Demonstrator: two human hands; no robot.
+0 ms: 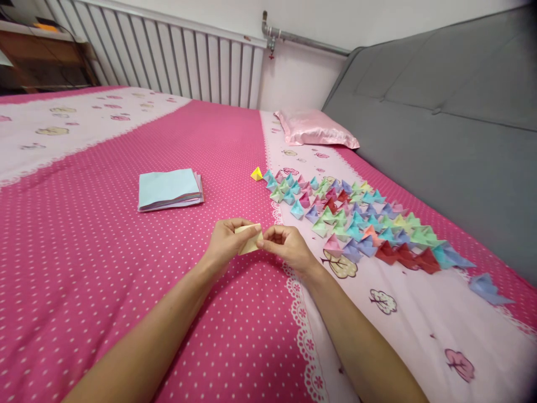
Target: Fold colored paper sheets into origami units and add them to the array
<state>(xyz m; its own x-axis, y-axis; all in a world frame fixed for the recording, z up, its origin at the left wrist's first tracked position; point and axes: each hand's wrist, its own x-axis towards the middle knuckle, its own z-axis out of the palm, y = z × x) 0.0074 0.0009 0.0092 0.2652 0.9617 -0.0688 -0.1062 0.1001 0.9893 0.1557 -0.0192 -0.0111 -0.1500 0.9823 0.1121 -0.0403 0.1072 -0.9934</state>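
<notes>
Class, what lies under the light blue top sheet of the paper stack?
Edges of more sheets show, some pinkish, with polka-dot bedspread around. Most of the sheets' faces, and the bedspread directly beneath, are covered.

This is a bedroom, by the look of it in a home. A wide bed [104,268] fills most of the view, its pink cover dotted white and banded with lace patterns and printed trees. A shiny pink pillow [316,129] lies against a padded grey headboard [453,95]. Behind stand a white ribbed radiator [195,61], a metal pipe [310,42] along the pale wall [302,81], and wooden furniture [46,53] at the far left.
</notes>
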